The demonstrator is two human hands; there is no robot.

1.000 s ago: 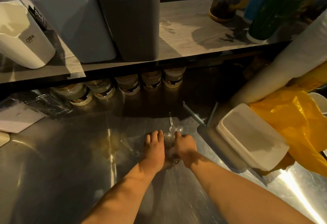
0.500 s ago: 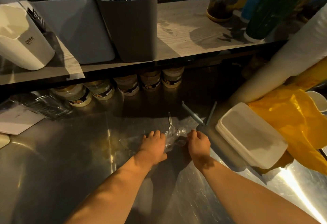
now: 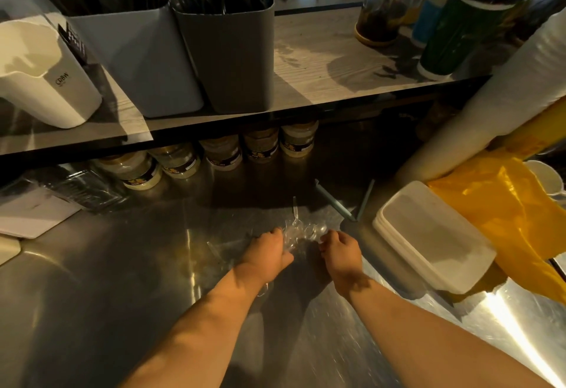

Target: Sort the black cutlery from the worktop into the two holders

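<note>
Flanking blurry clear spoons, left hand and right hand hide contact.

Café or takeaway service counter: stainless steel table, shelf with stocked cutlery holders, stacked lidded containers, row of jars.

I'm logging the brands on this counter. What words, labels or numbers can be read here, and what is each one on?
"CRBW", as best it reads: on the white container at the shelf's left; the smaller line beneath it is too small to read.
Jar labels under the shelf: dark with a yellow mark, text too blurred to read.
Grey holders: no text visible.
Clear plastic spoons: no print visible.
</note>
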